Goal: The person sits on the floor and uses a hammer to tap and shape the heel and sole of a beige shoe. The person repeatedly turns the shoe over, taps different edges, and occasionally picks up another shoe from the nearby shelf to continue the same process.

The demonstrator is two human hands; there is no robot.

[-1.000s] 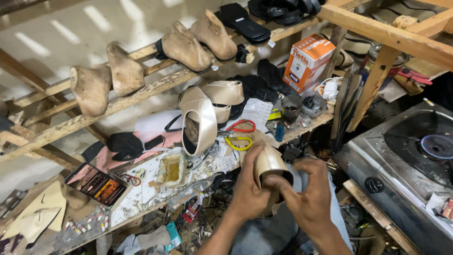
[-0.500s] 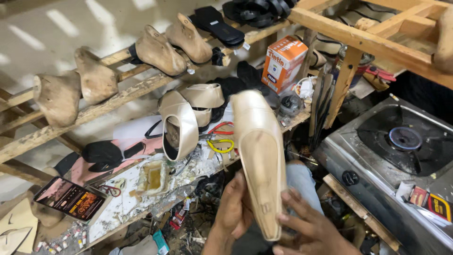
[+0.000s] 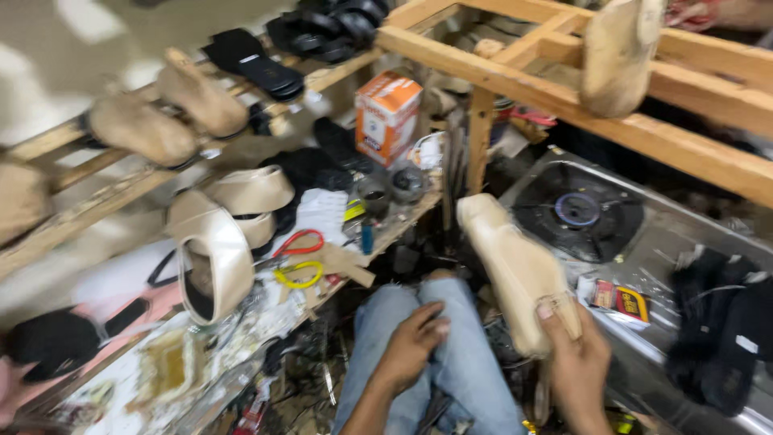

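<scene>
Pale beige shoe on a last (image 3: pixel 515 270), held at lower right of the view, toe pointing up and left, over the edge of a metal gas stove (image 3: pixel 644 234). Its surface is smooth and unmarked, slightly blurred by motion; it narrows to a rounded toe. The right hand (image 3: pixel 576 362) grips it at the heel end, thumb across the upper face and fingers wrapped underneath. The left hand (image 3: pixel 411 346) holds nothing; it rests with loosely curled fingers on the person's blue-jeaned knee (image 3: pixel 451 354), apart from the shoe.

Packages and labels: just right of the shoe, a small flat red and yellow packet (image 3: pixel 620 298) lies on the stove's top beside its black burner (image 3: pixel 578 211). Farther back, an upright orange and white carton (image 3: pixel 388 114) stands on the cluttered workbench (image 3: pixel 241 338), near two small dark tins (image 3: pixel 394 187). A wooden frame (image 3: pixel 644 129) crosses the upper right, with a bare wooden last (image 3: pixel 616 52) perched on it.

On the workbench at left: a cream shoe upper (image 3: pixel 213 266) standing on end, a second cream upper (image 3: pixel 250 193) behind it, and scissors with red and yellow handles (image 3: pixel 296 259). Tan lasted shoes (image 3: pixel 173 117) and black soles (image 3: pixel 254 64) sit on the wooden rack above.
</scene>
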